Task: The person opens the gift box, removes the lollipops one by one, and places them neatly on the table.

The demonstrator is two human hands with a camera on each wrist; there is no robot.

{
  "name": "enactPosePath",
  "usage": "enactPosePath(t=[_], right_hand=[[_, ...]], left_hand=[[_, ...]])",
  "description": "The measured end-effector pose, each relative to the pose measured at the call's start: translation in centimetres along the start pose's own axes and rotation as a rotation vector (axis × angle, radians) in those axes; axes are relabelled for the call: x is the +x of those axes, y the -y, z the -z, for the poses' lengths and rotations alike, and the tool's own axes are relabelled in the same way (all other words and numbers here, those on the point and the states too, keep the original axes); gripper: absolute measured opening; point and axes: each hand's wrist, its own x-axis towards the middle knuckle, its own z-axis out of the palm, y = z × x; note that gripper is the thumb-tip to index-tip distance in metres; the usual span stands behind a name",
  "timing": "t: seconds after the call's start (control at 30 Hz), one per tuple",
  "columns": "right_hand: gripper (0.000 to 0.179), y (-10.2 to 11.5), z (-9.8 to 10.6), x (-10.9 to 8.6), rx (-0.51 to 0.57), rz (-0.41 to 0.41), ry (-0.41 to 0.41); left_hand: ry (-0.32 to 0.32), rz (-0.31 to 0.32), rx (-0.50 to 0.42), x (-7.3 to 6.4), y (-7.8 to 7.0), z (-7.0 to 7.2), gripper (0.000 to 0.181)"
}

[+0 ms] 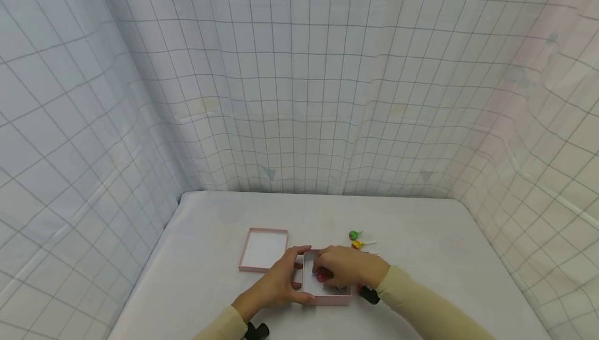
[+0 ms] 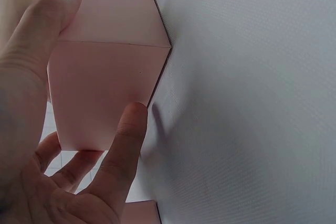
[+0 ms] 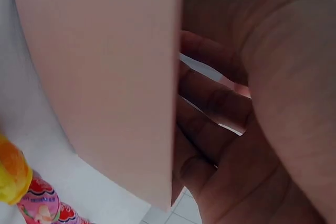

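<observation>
A pink box point(image 1: 332, 301) with a white inside stands in front of me, its top uncovered. My left hand point(image 1: 279, 279) grips its left side, thumb at the near wall and fingers spread along the left wall. In the left wrist view, one fingertip point(image 2: 137, 111) presses low on the pink wall. My right hand point(image 1: 345, 265) reaches down into the box, fingers curled around a red lollipop point(image 1: 322, 277), mostly hidden under them. In the right wrist view the pink wall point(image 3: 105, 77) covers the fingertips.
A pink-rimmed lid point(image 1: 255, 268) lies back left of the box. Beyond its right side lie a green lollipop point(image 1: 353, 235) and a yellow lollipop point(image 1: 356, 244). Pink-wrapped lollipops point(image 3: 41, 200) show beside the box in the right wrist view. Gridded curtains point(image 1: 299, 95) surround the white table point(image 1: 196, 257).
</observation>
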Motion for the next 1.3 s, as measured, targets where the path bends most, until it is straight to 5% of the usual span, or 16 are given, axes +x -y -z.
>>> enactPosePath(t=[0.8,1.3], right_hand=[[0.007,-0.2,-0.6,0.3,0.041,0.033,-0.025],[0.013,-0.4,-0.9,-0.7,0.299,0.040,-0.131]], left_hand=[[-0.008,-0.018,0.066,0.1,-0.2,0.1,0.116],[0.001,-0.013,0.036,-0.1,0.0,0.0,0.116]])
